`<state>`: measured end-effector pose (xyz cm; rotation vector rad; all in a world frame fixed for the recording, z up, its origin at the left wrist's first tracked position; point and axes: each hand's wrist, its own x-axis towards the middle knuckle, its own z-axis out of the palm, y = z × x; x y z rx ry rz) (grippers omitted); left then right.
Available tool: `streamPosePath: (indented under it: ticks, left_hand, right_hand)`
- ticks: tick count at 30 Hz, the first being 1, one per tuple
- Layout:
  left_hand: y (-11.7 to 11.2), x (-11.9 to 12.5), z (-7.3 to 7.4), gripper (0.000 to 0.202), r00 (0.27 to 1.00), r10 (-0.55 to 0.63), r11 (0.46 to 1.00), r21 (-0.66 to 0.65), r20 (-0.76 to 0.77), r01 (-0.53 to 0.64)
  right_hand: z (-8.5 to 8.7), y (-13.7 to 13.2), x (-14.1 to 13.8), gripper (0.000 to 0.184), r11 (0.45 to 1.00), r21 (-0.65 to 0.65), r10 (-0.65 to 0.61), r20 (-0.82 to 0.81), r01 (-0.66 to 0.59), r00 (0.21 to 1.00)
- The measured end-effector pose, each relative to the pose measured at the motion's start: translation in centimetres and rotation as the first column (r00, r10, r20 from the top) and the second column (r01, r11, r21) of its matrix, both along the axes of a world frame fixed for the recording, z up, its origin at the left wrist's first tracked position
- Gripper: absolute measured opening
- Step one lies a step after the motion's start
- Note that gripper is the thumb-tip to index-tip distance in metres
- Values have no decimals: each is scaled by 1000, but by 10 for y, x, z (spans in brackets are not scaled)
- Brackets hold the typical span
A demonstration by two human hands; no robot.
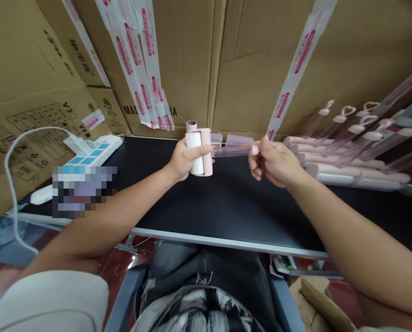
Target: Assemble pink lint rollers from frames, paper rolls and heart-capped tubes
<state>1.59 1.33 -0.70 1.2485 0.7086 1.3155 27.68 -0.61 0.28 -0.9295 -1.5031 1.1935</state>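
My left hand (183, 159) is closed around a white and pink case (206, 157), held upright over the black table. A clear pink tube (231, 151) reaches sideways from the case to my right hand (275, 161). The thumb and forefinger of that hand pinch the tube's pale pink end cap (254, 150), while its other fingers curl loosely below. How the tube meets the case is partly hidden. Just behind my left hand stands a small white cylinder with an open top (191, 125). Pale purple blocks (239, 139) lie behind the tube.
At the right, several pink and white cases (358, 177) lie in a row, with clear tubes and heart-shaped loops (348, 110) standing up. A white power strip (112, 144) with a plugged-in cable lies left. Cardboard (247, 69) walls in the black table (206, 207) at the back.
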Motion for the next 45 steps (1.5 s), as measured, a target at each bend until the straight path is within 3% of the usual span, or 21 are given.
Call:
streamPosePath:
  ticks: [4,6,7,9,10,11,13,14,15,17,20,23,25,27,28,30,31,33,35,40,45]
  left_hand:
    - [-6,10,2,49,1000,0,998,-65,25,2]
    - [-3,11,1,48,997,49,995,-86,53,-44]
    - [0,8,2,46,992,99,991,-101,76,-91]
    - [9,0,3,41,973,198,975,-128,114,-184]
    - [13,-4,4,40,967,225,969,-127,120,-210]
    - [17,-9,6,39,968,223,971,-114,111,-210]
    - [19,-14,8,39,984,165,984,-81,64,-160]
    - [18,-15,9,40,990,132,989,-71,42,-128]
    - [16,-15,8,42,994,103,992,-71,22,-101]
    - [11,-11,6,44,998,61,994,-89,-17,-63]
    - [7,-7,0,46,996,12,992,-126,-84,-23]
    - [5,-6,-3,47,990,-65,986,-161,-128,44]
    - [3,-5,-3,46,980,-127,979,-180,-152,99]
    - [-2,-3,-1,42,959,-212,963,-209,-190,171]
    - [-5,-2,0,40,942,-261,951,-226,-211,213]
    - [-10,2,1,39,890,-381,912,-260,-250,317]
    - [-12,3,0,39,858,-438,889,-270,-269,370]
    - [-14,5,-2,41,799,-503,861,-266,-330,432]
    - [-13,5,-5,43,748,-498,867,-256,-439,427]
    - [0,0,-7,47,576,-498,851,-238,-648,468]
    - [5,-2,-6,59,530,-521,829,-249,-669,501]
  right_hand:
    - [-2,-8,-6,70,969,216,-131,42,119,990]
    - [2,-11,-3,71,911,347,-252,41,223,967]
    - [5,-11,2,70,855,419,-338,2,306,941]
    - [13,-4,20,63,676,531,-517,-152,511,842]
    - [16,3,31,59,580,551,-588,-227,600,777]
    - [18,12,44,55,520,545,-646,-252,658,720]
    - [13,32,65,43,621,489,-704,4,612,710]
    - [7,42,71,38,695,435,-698,217,573,682]
    - [-1,50,74,36,768,375,-640,432,519,635]
    - [-20,62,70,37,864,291,-496,641,412,587]
    - [-42,67,51,41,944,265,-329,824,199,461]
    - [-42,61,40,32,966,233,-257,892,111,371]
    - [-31,51,38,29,946,295,-325,840,137,434]
    - [-18,38,31,29,904,387,-408,656,181,635]
    - [-12,30,25,30,900,392,-389,523,191,758]
    - [-5,14,6,32,958,266,-179,276,104,944]
    - [-4,7,-4,32,981,194,-56,207,15,977]
    - [-7,-3,-24,29,987,59,143,147,-152,979]
    - [-12,-7,-35,28,966,-70,256,106,-250,961]
    - [-23,0,-36,30,900,-277,349,-2,-336,937]
    - [-28,8,-34,34,851,-329,385,-137,-408,913]
